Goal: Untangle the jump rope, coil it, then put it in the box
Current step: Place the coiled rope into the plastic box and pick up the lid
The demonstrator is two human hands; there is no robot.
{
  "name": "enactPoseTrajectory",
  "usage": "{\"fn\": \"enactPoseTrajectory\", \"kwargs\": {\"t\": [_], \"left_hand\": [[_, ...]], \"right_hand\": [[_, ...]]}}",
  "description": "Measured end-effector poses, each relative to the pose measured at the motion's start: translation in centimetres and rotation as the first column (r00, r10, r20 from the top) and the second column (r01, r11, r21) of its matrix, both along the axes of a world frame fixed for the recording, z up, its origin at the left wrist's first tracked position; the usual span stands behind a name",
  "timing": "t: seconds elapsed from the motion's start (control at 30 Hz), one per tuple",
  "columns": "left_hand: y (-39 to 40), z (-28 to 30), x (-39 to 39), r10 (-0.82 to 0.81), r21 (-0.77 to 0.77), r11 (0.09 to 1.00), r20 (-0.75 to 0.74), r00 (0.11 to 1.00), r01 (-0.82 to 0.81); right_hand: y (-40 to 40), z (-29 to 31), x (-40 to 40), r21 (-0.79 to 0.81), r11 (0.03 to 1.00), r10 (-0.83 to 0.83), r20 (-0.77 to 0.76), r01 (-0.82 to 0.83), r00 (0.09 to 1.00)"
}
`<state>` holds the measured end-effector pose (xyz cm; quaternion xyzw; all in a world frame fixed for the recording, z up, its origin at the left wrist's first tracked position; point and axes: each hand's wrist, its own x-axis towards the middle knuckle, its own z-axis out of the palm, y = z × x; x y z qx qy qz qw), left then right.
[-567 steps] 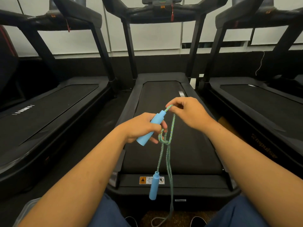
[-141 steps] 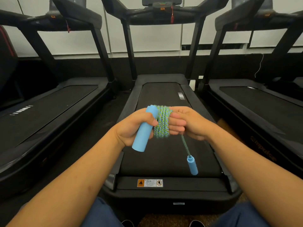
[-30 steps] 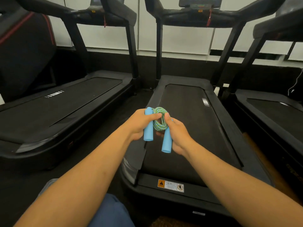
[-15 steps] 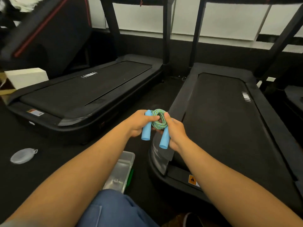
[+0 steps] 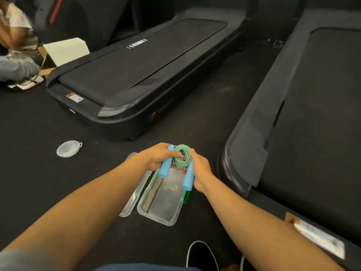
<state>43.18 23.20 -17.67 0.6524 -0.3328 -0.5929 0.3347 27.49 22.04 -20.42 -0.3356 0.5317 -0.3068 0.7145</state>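
head view: left hand [image 5: 156,156] and right hand [image 5: 199,169] each clasp one coiled jump rope [image 5: 182,157] over one box [image 5: 162,200].

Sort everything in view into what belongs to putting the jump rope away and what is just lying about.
Part of the job:
- coiled green rope with blue handles
- left hand, right hand
- clear rectangular plastic box
- its clear lid

Lying about:
- small round clear container
- black treadmills
- cardboard box
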Motion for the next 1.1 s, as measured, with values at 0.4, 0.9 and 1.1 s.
{"fn": "enactPoseTrajectory", "kwargs": {"t": [0.4, 0.9, 1.1], "left_hand": [[0.0, -12.9, 3.8, 0.003, 0.235, 0.972, 0.107, 0.994, -0.029], [-0.8, -16.1, 1.4, -0.187, 0.398, 0.917, 0.455, 0.87, -0.011], [-0.5, -16.1, 1.4, -0.218, 0.356, 0.934, 0.538, 0.814, 0.015]], "right_hand": [[-1.0, -10.5, 4.4, 0.256, 0.958, 0.157, -0.094, -0.128, 0.983], [-2.8, -11.0, 6.4, 0.353, 0.909, 0.333, -0.296, -0.221, 0.895], [-2.8, -11.3, 6.3, 0.338, 0.917, 0.318, -0.307, -0.209, 0.897]]}}
